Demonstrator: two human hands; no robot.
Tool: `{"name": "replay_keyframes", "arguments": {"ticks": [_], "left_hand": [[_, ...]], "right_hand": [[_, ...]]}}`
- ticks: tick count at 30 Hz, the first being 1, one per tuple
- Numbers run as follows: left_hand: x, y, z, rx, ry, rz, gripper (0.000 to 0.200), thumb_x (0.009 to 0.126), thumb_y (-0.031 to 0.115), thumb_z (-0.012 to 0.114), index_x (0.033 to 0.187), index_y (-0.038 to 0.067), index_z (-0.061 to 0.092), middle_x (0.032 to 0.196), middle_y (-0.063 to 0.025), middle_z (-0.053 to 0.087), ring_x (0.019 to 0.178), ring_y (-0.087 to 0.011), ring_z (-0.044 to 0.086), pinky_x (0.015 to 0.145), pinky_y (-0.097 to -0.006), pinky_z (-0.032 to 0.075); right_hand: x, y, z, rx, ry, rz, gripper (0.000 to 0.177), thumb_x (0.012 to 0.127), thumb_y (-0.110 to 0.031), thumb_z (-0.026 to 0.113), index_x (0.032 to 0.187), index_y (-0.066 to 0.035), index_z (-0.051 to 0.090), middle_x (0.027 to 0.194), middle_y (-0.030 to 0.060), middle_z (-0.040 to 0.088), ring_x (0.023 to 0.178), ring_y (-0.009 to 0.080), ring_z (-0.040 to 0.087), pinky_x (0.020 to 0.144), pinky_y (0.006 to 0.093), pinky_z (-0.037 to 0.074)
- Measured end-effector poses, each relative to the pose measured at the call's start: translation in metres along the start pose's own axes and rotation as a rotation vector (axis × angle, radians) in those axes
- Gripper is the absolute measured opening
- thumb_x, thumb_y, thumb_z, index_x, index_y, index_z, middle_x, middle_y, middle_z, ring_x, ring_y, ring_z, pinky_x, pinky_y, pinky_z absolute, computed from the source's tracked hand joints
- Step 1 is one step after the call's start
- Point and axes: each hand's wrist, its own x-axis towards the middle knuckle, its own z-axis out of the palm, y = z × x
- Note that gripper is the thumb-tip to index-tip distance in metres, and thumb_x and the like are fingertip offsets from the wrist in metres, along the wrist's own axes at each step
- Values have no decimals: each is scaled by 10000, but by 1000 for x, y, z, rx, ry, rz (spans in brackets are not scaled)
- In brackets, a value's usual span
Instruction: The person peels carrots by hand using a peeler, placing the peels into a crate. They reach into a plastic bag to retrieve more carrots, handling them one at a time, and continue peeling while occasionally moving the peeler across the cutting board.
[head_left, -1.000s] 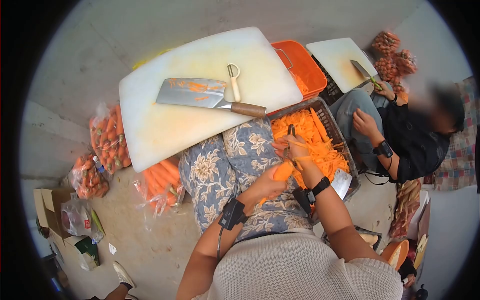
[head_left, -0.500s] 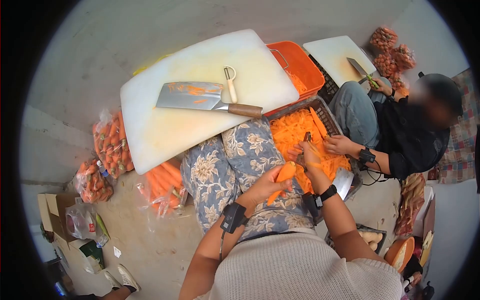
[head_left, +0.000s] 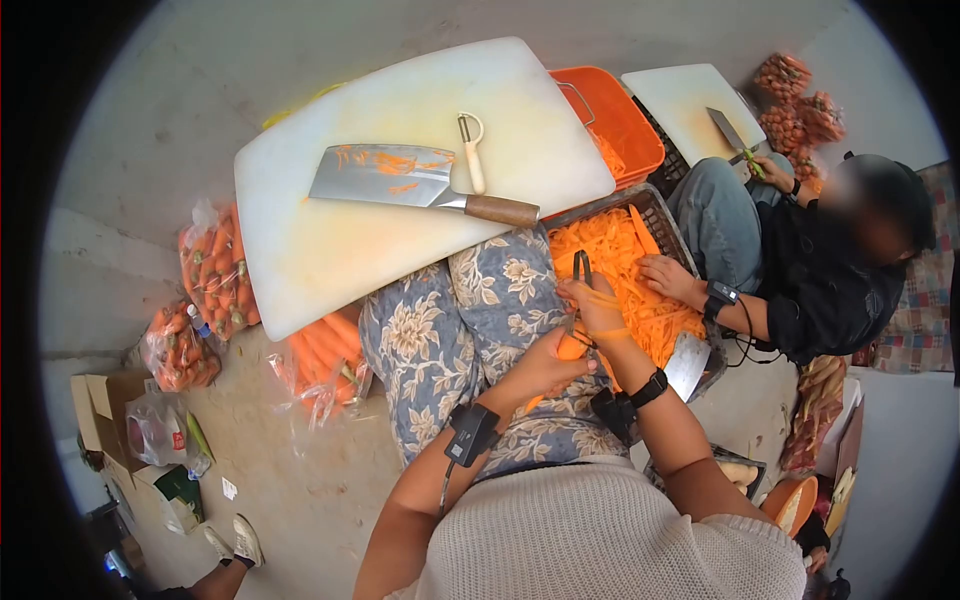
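My left hand (head_left: 548,368) is wrapped around a peeled carrot (head_left: 571,347), held low over my lap. Just above it, my right hand (head_left: 596,308) grips a dark-handled peeler (head_left: 582,264), its lower end close to the carrot; whether the blade touches cannot be seen. Orange peel strips cling to my right fingers and wrist. Beside my knees, a dark crate (head_left: 672,228) holds a heap of carrot peelings (head_left: 610,240), with a whole carrot (head_left: 643,230) on top. A co-worker's hand (head_left: 668,275) rests at the crate's right side.
Across my knees lies a white cutting board (head_left: 400,110) bearing a cleaver (head_left: 385,178) and a white-handled peeler (head_left: 471,155). Behind the crate stands an orange bin (head_left: 640,140). Bagged carrots (head_left: 325,355) sit on the floor at left. The co-worker's other hand holds a knife (head_left: 730,130).
My right hand has moved left and up with the peeler, closer to the carrot. The carrot is now more covered by my hands. The whole view has shifted slightly.
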Motion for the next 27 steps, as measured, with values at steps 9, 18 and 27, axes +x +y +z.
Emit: {"name": "replay_keyframes", "arguments": {"ticks": [9, 18, 27], "left_hand": [[5, -4, -5, -25, 24, -31, 284, 763, 58, 635, 961, 65, 432, 563, 10, 448, 353, -55, 368, 323, -204, 270], [-11, -1, -1, 25, -57, 15, 298, 746, 46, 652, 997, 60, 492, 754, 13, 501, 438, -19, 406, 370, -169, 308], [-7, -1, -8, -142, -172, 16, 161, 759, 42, 601, 845, 56, 465, 605, 6, 468, 380, -45, 404, 355, -177, 313]], "right_hand": [[1, -15, -2, 72, -73, 165, 275, 811, -204, 580, 948, -4, 450, 936, 127, 585, 886, 187, 609, 621, 275, 493], [13, 41, -46, 45, -17, 512, 206, 801, -238, 540, 878, -54, 488, 786, 78, 534, 749, 183, 614, 588, 303, 524], [-12, -4, -53, 475, 20, 312, 340, 812, -249, 527, 1041, -23, 417, 955, 123, 526, 845, 289, 616, 658, 351, 535]]}}
